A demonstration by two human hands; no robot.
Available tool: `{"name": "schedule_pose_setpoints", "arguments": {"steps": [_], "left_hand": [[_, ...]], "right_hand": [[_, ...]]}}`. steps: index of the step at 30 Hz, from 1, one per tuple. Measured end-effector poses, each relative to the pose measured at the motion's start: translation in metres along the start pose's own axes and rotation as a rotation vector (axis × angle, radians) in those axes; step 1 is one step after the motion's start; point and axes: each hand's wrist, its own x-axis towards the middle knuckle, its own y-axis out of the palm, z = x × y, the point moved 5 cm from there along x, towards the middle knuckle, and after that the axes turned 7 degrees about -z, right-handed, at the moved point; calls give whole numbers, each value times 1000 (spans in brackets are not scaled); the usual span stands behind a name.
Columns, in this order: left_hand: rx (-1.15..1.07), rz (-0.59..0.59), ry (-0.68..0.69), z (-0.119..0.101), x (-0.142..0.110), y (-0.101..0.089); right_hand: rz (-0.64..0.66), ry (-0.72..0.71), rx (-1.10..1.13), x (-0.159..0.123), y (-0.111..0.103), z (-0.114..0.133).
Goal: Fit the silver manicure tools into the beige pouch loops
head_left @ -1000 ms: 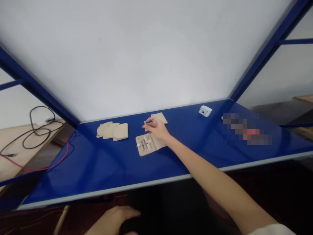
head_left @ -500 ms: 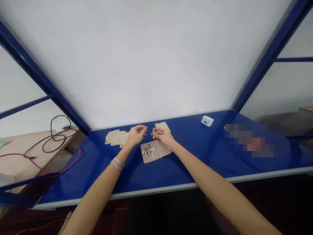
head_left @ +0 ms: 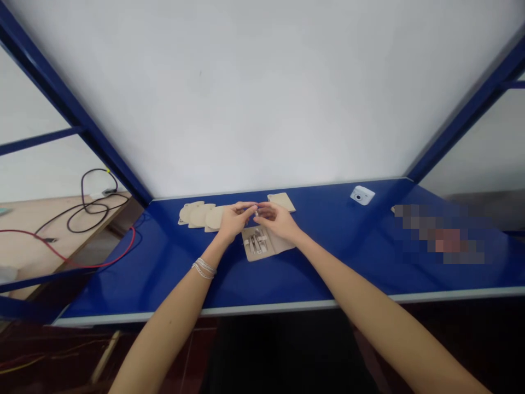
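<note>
A blue tabletop [head_left: 123,290] below a white wall [head_left: 262,98] holds one open beige manicure case [head_left: 262,244], three overlapping beige pouches [head_left: 200,215], a fourth beige pouch [head_left: 281,201] and one small white camera [head_left: 362,195]. The left hand [head_left: 234,220] and right hand [head_left: 277,220] meet together above the case around one small silver tool [head_left: 256,210], which the right pinches; the left's grip cannot be told.

White wall panel [head_left: 262,93] behind glossy blue workbench [head_left: 123,287], blue steel frame struts [head_left: 82,128] rising on both sides. Pale wooden table [head_left: 24,257] at left, black cable [head_left: 84,189] on it, red cable [head_left: 133,246] trailing to bench. Dark floor [head_left: 287,355] below. Flat, even light.
</note>
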Motion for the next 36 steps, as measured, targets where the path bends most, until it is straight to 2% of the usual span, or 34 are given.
{"name": "schedule_pose_setpoints", "arguments": {"steps": [3, 8, 13, 17, 24, 29, 36], "left_hand": [[4, -6, -2, -5, -1, -2], [-20, 31, 44, -9, -4, 2], [5, 82, 128, -6, -5, 5], [76, 112, 198, -9, -7, 7], [98, 98, 336, -16, -10, 9], [153, 44, 345, -18, -13, 10], [152, 31, 348, -18, -14, 10]], "right_hand": [[43, -14, -112, -2, 1, 2], [108, -66, -171, -5, 4, 6], [102, -154, -252, -4, 4, 9], [74, -145, -298, -3, 3, 6], [61, -158, -332, -3, 1, 8], [75, -173, -356, -4, 2, 8], [63, -192, -385, -4, 1, 10]]}}
